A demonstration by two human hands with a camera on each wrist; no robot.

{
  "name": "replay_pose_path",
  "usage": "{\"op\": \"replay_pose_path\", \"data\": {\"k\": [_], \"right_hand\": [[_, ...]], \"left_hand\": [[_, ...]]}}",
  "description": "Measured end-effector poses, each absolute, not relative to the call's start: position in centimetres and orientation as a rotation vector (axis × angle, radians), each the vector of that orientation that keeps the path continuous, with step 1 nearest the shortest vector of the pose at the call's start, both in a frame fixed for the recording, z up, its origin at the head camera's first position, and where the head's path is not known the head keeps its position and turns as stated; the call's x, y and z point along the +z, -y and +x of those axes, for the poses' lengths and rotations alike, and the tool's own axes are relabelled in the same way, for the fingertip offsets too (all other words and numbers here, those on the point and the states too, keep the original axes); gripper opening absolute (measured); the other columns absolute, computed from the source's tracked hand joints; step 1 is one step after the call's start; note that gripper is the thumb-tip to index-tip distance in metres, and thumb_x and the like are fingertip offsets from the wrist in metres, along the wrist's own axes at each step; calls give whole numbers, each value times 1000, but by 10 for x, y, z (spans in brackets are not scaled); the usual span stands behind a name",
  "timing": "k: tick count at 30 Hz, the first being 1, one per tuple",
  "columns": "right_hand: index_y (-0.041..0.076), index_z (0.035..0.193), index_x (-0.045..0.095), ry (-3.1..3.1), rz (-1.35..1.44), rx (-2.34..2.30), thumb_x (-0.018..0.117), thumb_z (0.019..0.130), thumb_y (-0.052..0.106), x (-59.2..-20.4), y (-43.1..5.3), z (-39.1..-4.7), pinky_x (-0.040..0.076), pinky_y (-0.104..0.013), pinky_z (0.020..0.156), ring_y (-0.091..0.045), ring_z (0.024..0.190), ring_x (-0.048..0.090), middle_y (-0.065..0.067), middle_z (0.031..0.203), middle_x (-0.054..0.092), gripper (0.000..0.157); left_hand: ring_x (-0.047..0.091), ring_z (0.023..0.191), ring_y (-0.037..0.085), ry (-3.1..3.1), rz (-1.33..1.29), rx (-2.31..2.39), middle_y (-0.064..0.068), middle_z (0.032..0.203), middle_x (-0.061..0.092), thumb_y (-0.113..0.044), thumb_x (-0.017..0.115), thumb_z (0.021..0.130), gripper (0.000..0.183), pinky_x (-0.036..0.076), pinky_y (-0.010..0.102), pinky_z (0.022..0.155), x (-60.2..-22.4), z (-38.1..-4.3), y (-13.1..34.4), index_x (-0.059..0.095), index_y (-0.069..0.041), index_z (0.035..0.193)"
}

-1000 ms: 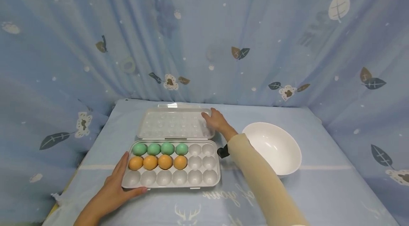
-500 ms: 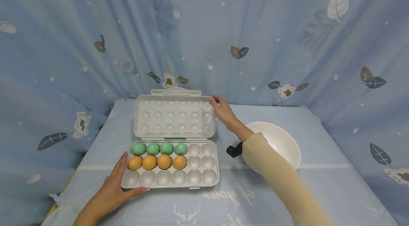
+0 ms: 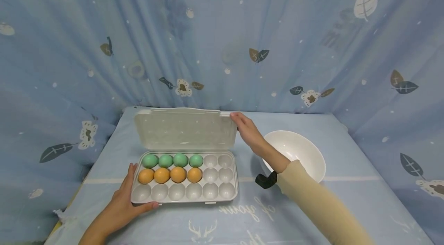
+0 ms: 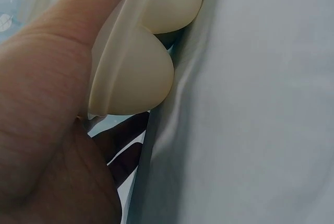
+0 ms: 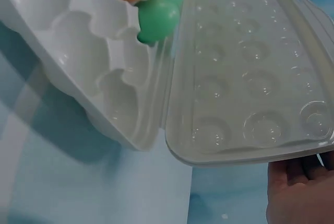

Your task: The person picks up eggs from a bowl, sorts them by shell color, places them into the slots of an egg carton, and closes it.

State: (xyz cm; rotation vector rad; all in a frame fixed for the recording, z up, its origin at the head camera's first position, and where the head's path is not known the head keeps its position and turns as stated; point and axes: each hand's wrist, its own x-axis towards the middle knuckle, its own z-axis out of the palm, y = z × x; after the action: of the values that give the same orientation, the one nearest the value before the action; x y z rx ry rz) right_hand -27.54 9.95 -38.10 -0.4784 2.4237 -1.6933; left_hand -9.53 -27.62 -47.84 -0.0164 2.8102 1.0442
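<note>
A plastic egg carton stands on the table, its base [image 3: 177, 192] toward me and its lid [image 3: 185, 131] raised, tilted up at the rear hinge. Several green eggs [image 3: 180, 160] fill part of the back row, with several orange eggs [image 3: 178, 174] in the middle row. The front-row cups and the right-hand cups hold nothing. My left hand [image 3: 121, 206] holds the base's front left corner, thumb along the front edge, fingers down the left side. At the lid's upper right corner, my right hand [image 3: 251, 131] grips the edge; its fingers [image 5: 297, 172] are partly behind the lid in the right wrist view.
To the right, a white bowl [image 3: 301, 154] sits partly behind the right forearm. A black piece [image 3: 266, 180] shows at the right wrist. Blue patterned curtain [image 3: 222, 37] hangs along the back and sides of the cloth-covered table [image 3: 347, 214].
My right hand has lifted the lid from lying back on the table, swinging it up past upright toward the base. The left hand stays at the base's corner.
</note>
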Motion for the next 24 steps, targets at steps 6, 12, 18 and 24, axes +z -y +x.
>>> {"op": "replay_pose_path", "data": {"k": [6,12,18,24], "right_hand": [[15,135,60,-2599,-748,-1576,49,110,43,-393,-109,-240,46,-52,109,-25,124,62,-6,127,67,39],[17,132,61,-2708,-1065,-1443,62,105,29,-412,-120,-210,51,-46,104,-18,120,64,1,126,68,30],[22,140,55,-2769,-1250,-1222,66,102,33,-426,-128,-185,51,-40,105,-14,130,57,6,141,58,41],[23,149,50,-2842,-1333,-917,61,102,49,-435,-125,-167,47,-41,111,-14,140,50,6,149,53,54]], "left_hand": [[18,141,69,-2815,-8,1047,26,170,-9,-56,83,82,143,24,86,101,-479,-97,276,-27,-10,160],[17,141,70,-2819,29,1081,29,169,-9,-53,84,82,142,27,84,101,-479,-97,277,-28,-11,160],[22,144,65,-2765,73,1230,35,167,3,-43,83,87,138,32,82,98,-471,-95,287,-34,-25,156],[11,147,63,-2775,53,1325,26,170,-12,-33,79,92,128,24,82,99,-459,-85,299,-30,-24,159]]}}
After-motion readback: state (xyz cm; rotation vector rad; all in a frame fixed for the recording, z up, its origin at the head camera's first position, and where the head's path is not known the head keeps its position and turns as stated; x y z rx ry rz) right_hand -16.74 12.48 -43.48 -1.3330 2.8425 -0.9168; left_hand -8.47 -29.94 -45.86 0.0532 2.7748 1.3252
